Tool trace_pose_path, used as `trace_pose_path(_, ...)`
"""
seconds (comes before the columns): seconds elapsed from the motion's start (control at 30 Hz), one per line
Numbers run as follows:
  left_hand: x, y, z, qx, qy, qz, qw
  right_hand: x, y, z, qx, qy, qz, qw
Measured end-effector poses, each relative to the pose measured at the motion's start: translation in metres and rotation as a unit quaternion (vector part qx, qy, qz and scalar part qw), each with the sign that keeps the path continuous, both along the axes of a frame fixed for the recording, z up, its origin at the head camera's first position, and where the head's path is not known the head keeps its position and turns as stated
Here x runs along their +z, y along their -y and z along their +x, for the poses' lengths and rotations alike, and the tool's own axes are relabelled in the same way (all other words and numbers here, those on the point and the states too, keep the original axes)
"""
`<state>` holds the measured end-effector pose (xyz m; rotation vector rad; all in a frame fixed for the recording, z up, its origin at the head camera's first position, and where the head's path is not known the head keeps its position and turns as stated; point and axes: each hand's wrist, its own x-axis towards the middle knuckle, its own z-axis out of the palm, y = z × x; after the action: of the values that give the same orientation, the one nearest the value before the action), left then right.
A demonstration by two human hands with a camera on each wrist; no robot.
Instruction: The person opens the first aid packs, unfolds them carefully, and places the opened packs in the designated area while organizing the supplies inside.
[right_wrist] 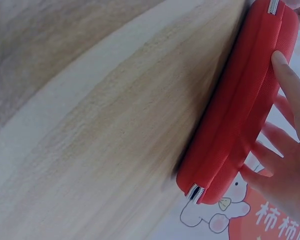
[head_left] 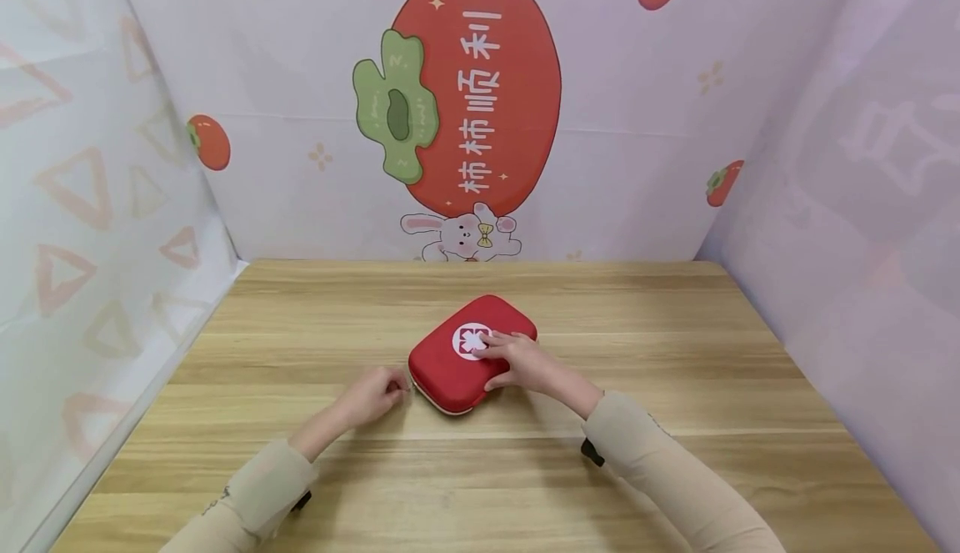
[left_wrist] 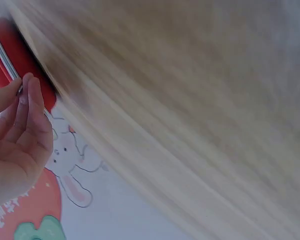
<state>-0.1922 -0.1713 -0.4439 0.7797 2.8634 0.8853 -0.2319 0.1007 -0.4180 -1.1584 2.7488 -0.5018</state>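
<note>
A red zippered first-aid case (head_left: 442,366) with a white round emblem lies at an angle on the wooden table, its lid down. At its left corner, my left hand (head_left: 372,396) pinches a small zipper pull between thumb and fingertips. The left wrist view shows that hand (left_wrist: 21,132) close against the zipper line (left_wrist: 4,57); the pull is mostly hidden by the fingers. My right hand (head_left: 525,363) rests on the lid's right part, fingers spread over it. In the right wrist view, zipper teeth (right_wrist: 195,193) show at one end of the case's near side.
The wooden table (head_left: 630,319) stretches around the case on all sides. A white cloth wall (head_left: 637,178) with persimmon and rabbit prints stands behind it, and patterned side walls (head_left: 112,228) rise to the left and right.
</note>
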Motion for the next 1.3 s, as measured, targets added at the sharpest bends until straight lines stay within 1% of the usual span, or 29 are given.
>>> trace_pose_path(0.1, 0.002, -0.007, 0.008, -0.013, -0.003, 0.004, 0.9999, 0.000, -0.001, 0.000, -0.002, 0.001, -0.003, 1.0000)
trace_pose_path(0.23, 0.004, -0.016, 0.016, -0.031, 0.005, 0.006, 0.9995, -0.001, -0.001, -0.001, -0.002, -0.002, -0.006, 1.0000)
trace_pose_path(0.37, 0.005, -0.027, 0.023, -0.048, 0.010, 0.000, 0.9988, -0.001, 0.000, -0.001, 0.000, -0.009, -0.008, 0.9999)
trace_pose_path(0.5, 0.006, -0.036, 0.027, -0.061, 0.003, -0.010, 0.9981, 0.000, 0.000, -0.001, -0.001, -0.013, -0.012, 0.9998)
trace_pose_path(0.6, 0.005, -0.041, 0.030, -0.070, 0.000, -0.009, 0.9975, 0.000, 0.000, 0.000, 0.000, -0.015, -0.014, 0.9998)
trace_pose_path(0.7, 0.003, -0.045, 0.033, -0.083, -0.005, -0.007, 0.9965, 0.000, 0.000, 0.000, -0.002, -0.013, -0.011, 0.9999)
trace_pose_path(0.87, 0.000, -0.052, 0.035, -0.095, -0.029, -0.016, 0.9949, 0.000, 0.000, 0.001, -0.005, -0.012, -0.011, 0.9999)
trace_pose_path(0.93, 0.000, -0.055, 0.035, -0.094, -0.028, -0.020, 0.9950, 0.000, 0.000, 0.000, -0.006, -0.013, -0.013, 0.9998)
trace_pose_path(1.1, -0.001, -0.062, 0.036, -0.095, -0.008, -0.022, 0.9952, -0.001, 0.000, 0.000, -0.005, -0.019, -0.015, 0.9997)
trace_pose_path(1.23, -0.003, -0.065, 0.036, -0.096, 0.002, -0.012, 0.9953, -0.002, -0.001, 0.000, -0.002, -0.023, -0.014, 0.9996)
trace_pose_path(1.3, -0.004, -0.066, 0.035, -0.098, 0.001, -0.006, 0.9951, -0.003, -0.001, 0.000, -0.001, -0.023, -0.015, 0.9996)
